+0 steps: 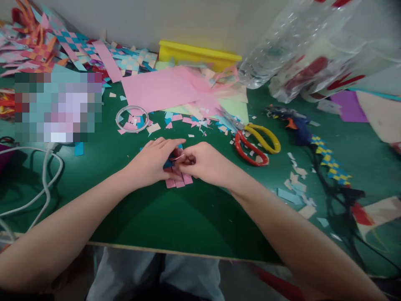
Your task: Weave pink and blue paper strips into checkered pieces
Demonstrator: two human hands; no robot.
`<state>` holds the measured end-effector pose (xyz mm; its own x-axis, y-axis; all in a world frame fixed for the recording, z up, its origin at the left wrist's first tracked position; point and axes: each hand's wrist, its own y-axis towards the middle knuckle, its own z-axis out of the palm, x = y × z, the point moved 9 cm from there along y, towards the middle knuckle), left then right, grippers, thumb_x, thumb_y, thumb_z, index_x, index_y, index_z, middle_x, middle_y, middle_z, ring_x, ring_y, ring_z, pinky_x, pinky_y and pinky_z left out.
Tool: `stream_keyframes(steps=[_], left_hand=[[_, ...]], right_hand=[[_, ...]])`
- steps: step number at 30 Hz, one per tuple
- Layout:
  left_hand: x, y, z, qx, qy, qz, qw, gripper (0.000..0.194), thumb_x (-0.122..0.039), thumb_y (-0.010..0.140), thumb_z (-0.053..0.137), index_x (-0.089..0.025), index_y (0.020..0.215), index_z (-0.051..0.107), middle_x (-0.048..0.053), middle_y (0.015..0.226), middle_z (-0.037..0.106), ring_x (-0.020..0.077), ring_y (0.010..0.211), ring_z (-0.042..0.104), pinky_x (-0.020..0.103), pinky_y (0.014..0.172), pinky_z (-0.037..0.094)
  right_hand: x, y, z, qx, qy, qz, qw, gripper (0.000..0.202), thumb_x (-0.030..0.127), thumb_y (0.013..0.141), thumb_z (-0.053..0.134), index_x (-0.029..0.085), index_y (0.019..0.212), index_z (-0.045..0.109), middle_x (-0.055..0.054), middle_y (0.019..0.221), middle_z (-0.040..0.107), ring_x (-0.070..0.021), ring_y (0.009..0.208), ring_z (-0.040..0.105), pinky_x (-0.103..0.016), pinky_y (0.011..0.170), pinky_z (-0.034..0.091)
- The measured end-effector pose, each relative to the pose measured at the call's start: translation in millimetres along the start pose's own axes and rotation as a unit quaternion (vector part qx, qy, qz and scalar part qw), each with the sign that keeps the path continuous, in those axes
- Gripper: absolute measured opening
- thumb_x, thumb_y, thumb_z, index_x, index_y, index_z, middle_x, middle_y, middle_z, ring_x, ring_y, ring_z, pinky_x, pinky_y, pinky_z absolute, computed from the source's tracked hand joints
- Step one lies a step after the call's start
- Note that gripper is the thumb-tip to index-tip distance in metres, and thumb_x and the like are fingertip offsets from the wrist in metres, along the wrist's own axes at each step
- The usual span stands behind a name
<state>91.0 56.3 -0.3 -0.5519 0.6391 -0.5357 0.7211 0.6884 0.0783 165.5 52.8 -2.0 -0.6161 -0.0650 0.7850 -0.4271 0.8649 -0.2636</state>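
Your left forearm (pixel 84 213) and right forearm (pixel 282 217), both bare, converge from the two lower corners. Your left hand (pixel 152 161) lies back upward, its index finger extended toward the right, its thumb set apart below. Your right hand (pixel 203 163) faces it with fingers curled, thumb and forefinger drawn into a pinch near the left thumb

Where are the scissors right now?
Head view, right of centre: the scissors lie on the green table, beyond the right hand, blades pointing toward the pink paper.
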Motion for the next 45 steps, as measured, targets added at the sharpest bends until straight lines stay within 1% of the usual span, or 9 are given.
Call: stream_keyframes(steps=[7,11,18,21,26,33,38,42,45], left_hand=[[-1,0,-0.9,-0.004,-0.001,0.001,1.000,0.078,-0.042,0.070,0.076,-0.018,0.134,0.038,0.009,0.120,0.059,0.0241,0.106,0.051,0.036,0.090,0.037],[-1,0,-0.8,-0.008,-0.005,0.008,1.000,0.076,-0.042,0.071,0.075,-0.020,0.133,0.037,0.007,0.117,0.061,0.0239,0.106,0.052,0.036,0.090,0.037],[-1,0,-1.4,-0.011,-0.017,0.016,1.000,0.076,-0.044,0.071,0.075,-0.018,0.133,0.039,0.007,0.113,0.062,0.0238,0.103,0.052,0.036,0.088,0.038],[-1,-1,-1.7,-0.015,-0.013,0.023,1.000,0.074,-0.043,0.072,0.074,-0.017,0.133,0.039,0.008,0.114,0.061,0.0230,0.101,0.053,0.035,0.088,0.038],[-2,-2,-1.6,-0.026,-0.012,0.032,0.999,0.071,-0.037,0.074,0.072,-0.016,0.133,0.038,0.008,0.116,0.060,0.0224,0.101,0.052,0.035,0.089,0.038],[-2,-2,-2.0,-0.024,-0.005,0.026,0.999,0.069,-0.031,0.074,0.072,-0.017,0.133,0.038,0.009,0.120,0.059,0.0241,0.104,0.052,0.036,0.089,0.038],[-2,-1,-2.1,-0.016,0.006,0.013,1.000,0.072,-0.033,0.073,0.073,-0.015,0.133,0.039,0.010,0.126,0.057,0.0243,0.106,0.051,0.036,0.089,0.038],[-2,0,-1.5,-0.009,0.006,-0.003,1.000,0.073,-0.036,0.072,0.074,-0.017,0.134,0.039,0.010,0.127,0.057,0.0246,0.107,0.051,0.037,0.090,0.039],[-1,0,-1.0,-0.005,0.010,-0.008,1.000,0.074,-0.037,0.072,0.074,-0.017,0.134,0.039,0.010,0.128,0.057,0.0247,0.108,0.051,0.037,0.091,0.038]], right_hand=[[4,-1,-4,-0.021,-0.083,-0.017,0.996,0.014,0.014,0.075,0.058,0.016,0.077,0.072,0.000,0.065,0.068,-0.0100,0.058,0.057,-0.023,0.055,0.035],[10,-3,-5,-0.013,-0.142,-0.029,0.989,0.015,0.017,0.078,0.059,0.018,0.082,0.074,0.000,0.068,0.069,-0.0109,0.062,0.058,-0.024,0.058,0.035],[19,-9,-2,-0.008,-0.269,-0.015,0.963,0.018,0.019,0.084,0.056,0.020,0.079,0.073,-0.003,0.070,0.070,-0.0133,0.063,0.058,-0.026,0.057,0.031],[20,-11,3,0.002,-0.314,-0.002,0.950,0.022,0.022,0.087,0.053,0.017,0.073,0.070,-0.004,0.068,0.067,-0.0142,0.062,0.058,-0.027,0.054,0.028],[20,-11,8,0.004,-0.366,0.015,0.930,0.025,0.024,0.089,0.047,0.017,0.076,0.068,-0.007,0.070,0.067,-0.0163,0.063,0.059,-0.029,0.052,0.022],[20,-10,7,-0.001,-0.381,0.029,0.924,0.022,0.022,0.087,0.050,0.015,0.074,0.067,-0.007,0.069,0.067,-0.0171,0.064,0.060,-0.029,0.052,0.023],[19,-7,4,-0.022,-0.311,0.020,0.950,0.014,0.021,0.082,0.057,0.015,0.071,0.064,-0.003,0.066,0.065,-0.0138,0.060,0.057,-0.026,0.055,0.030],[15,-4,4,-0.029,-0.266,0.007,0.964,0.015,0.025,0.080,0.062,0.015,0.068,0.062,0.000,0.061,0.061,-0.0109,0.055,0.051,-0.025,0.054,0.030],[12,-2,4,-0.034,-0.247,0.003,0.968,0.012,0.022,0.077,0.064,0.015,0.067,0.061,0.001,0.059,0.060,-0.0097,0.053,0.048,-0.025,0.054,0.029]])
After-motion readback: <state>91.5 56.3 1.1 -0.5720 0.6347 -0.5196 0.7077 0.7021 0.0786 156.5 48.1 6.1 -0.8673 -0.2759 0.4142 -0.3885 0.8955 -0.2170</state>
